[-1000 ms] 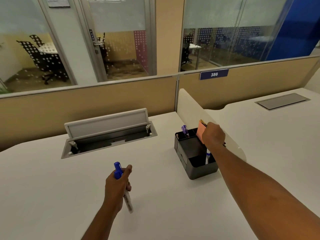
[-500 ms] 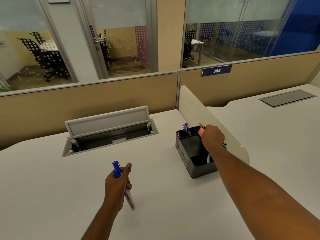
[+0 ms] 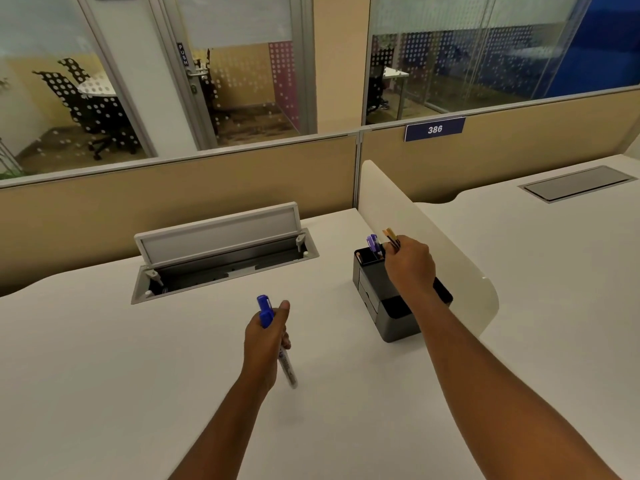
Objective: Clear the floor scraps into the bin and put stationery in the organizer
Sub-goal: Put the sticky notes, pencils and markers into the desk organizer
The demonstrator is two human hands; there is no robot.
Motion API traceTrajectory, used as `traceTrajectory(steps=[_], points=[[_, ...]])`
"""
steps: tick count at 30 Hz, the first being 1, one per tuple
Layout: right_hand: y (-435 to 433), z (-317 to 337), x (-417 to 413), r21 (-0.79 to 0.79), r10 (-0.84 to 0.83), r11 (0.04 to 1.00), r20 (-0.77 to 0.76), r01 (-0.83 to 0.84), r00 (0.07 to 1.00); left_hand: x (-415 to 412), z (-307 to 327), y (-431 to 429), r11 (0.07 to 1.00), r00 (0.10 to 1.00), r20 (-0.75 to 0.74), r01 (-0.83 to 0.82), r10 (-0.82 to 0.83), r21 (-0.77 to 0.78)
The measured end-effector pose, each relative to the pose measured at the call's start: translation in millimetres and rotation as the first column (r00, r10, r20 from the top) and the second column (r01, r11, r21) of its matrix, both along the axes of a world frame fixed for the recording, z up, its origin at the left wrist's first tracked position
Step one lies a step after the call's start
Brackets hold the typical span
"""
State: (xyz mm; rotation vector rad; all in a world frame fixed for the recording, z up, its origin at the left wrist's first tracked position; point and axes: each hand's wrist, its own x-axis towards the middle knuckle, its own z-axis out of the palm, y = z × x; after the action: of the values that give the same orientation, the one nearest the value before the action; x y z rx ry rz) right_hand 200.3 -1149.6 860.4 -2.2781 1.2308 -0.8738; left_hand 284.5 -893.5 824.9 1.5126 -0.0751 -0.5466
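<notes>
A black desk organizer (image 3: 391,313) stands on the white desk against a low cream divider. A purple-capped pen (image 3: 372,243) sticks up from its rear compartment. My right hand (image 3: 408,265) hovers over the organizer, fingers closed on a thin orange and dark item (image 3: 391,236), likely pencils or a sticky-note pad seen edge-on. My left hand (image 3: 265,337) is over the desk's middle, left of the organizer, gripping a white marker with a blue cap (image 3: 266,311) that points up and away.
An open cable tray with a raised grey lid (image 3: 221,233) is set into the desk behind my left hand. The cream divider (image 3: 460,271) borders the organizer on the right. A second desk with a closed cable hatch (image 3: 578,183) lies beyond it.
My right hand has shifted toward the organizer's rear compartment and the orange item now shows only as a thin edge. My left hand keeps the marker almost still.
</notes>
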Motion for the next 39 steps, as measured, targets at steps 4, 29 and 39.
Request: traceTrajectory(steps=[4,29,39], points=[[14.3,3.2,2.1,0.157,0.028,0.986,0.151,-0.052,0.988,0.9,5.7,-4.9,0.999,0.998,-0.028,0.048,-0.049,-0.025],[58.4,29.5,26.6,0.663,-0.43,0.147,0.711,-0.734,0.556,-37.0,42.3,-50.1,0.955,0.923,0.254,0.261,-0.29,0.145],[65.9,26.1,22.6,0.65,-0.294,0.137,0.747,-0.748,0.596,-37.4,35.1,-49.2,0.967,0.953,0.164,0.251,-0.256,0.05]])
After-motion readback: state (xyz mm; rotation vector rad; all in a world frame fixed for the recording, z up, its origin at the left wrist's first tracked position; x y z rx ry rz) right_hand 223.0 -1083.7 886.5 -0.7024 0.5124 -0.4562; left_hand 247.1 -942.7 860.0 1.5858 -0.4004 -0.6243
